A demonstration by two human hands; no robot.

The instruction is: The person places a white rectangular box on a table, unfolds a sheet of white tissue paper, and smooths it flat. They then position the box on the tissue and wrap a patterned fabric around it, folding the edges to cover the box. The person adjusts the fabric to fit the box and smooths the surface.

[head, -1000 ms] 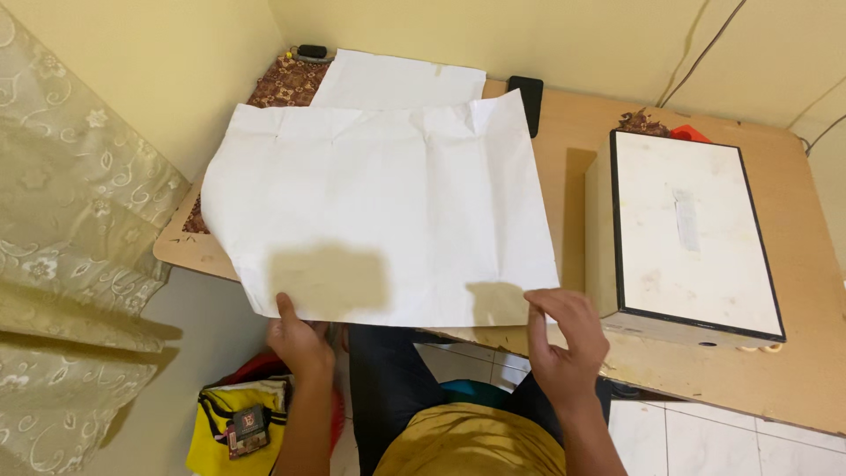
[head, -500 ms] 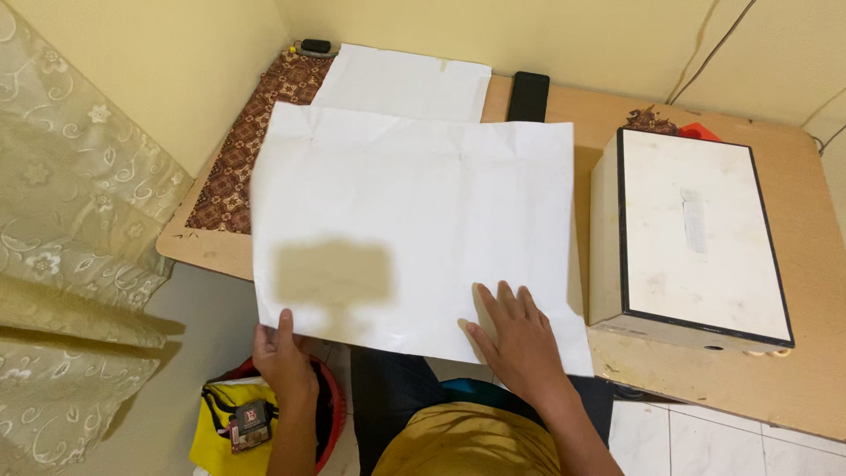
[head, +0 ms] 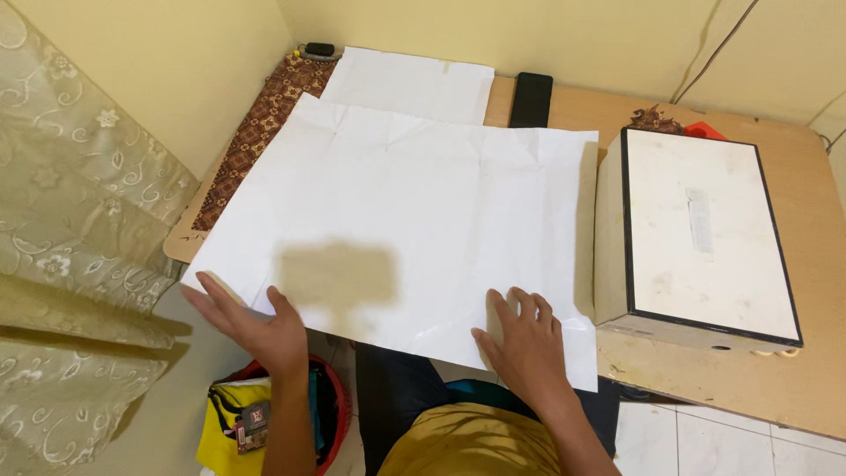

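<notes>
Head view shows the right hand flat on a large white creased paper sheet while the open left hand props its overhanging corner, which could sag or crease beside the white box.

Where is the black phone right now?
In the head view, the black phone lies at the table's far edge by the wall, between the rear white sheet and the white-topped box.
</notes>
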